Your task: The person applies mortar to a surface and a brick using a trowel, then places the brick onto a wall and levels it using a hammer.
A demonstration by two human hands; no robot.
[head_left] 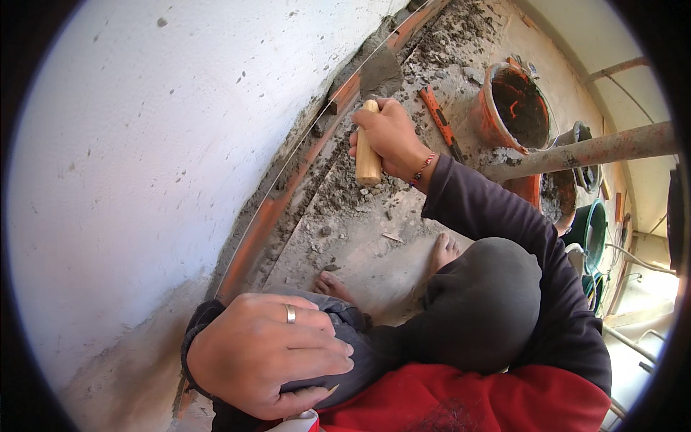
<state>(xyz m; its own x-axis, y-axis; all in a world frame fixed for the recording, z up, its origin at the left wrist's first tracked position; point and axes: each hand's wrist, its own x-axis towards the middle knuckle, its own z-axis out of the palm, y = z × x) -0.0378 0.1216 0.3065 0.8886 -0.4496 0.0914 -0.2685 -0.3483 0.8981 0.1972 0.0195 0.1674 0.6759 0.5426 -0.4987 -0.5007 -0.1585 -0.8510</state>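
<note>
My right hand [392,137] is wrapped round the pale wooden handle of a trowel [368,155]. The trowel's grey, mortar-smeared blade [381,73] points away from me, against the row of red bricks [268,216] at the wall's foot. A taut white string [288,160] runs along that row. My left hand [270,353] lies flat on my left knee with its fingers stretched out and holds nothing. A ring is on one of its fingers.
A white, mortar-spattered wall [144,144] rises on the left. Mortar crumbs [327,230] litter the floor. To the right lie an orange-and-black hand tool [440,122], a mortar-stained orange bucket [489,108], a slanting pole [597,150] and a green bucket [592,234].
</note>
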